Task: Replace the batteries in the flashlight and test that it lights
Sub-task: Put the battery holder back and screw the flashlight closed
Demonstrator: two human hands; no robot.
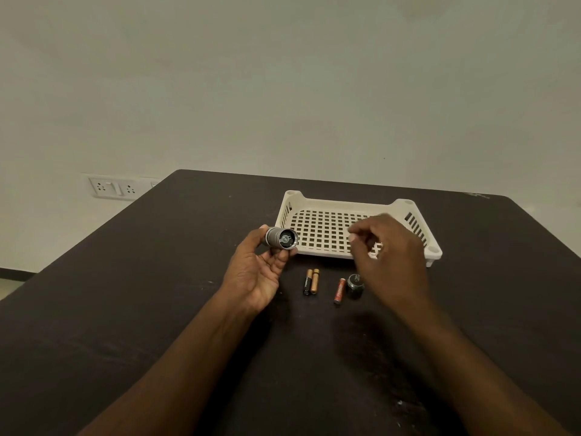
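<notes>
Reaching in from the near edge, two bare forearms cross the dark desk (pixel 157 309). Just beyond them lie a pair of batteries (pixel 311 281) touching side by side, a red battery (pixel 339 291) apart to their right, and a dark end cap (pixel 355 286) just beside that one. The left hand (pixel 256 275) grips the flashlight (pixel 280 237) by its body, its open end turned toward the camera. The right hand (pixel 388 253) hovers above the cap, fingers loosely curled and holding nothing visible. Farther back sits a white perforated tray (pixel 314 204), then wall sockets (pixel 114 187).
</notes>
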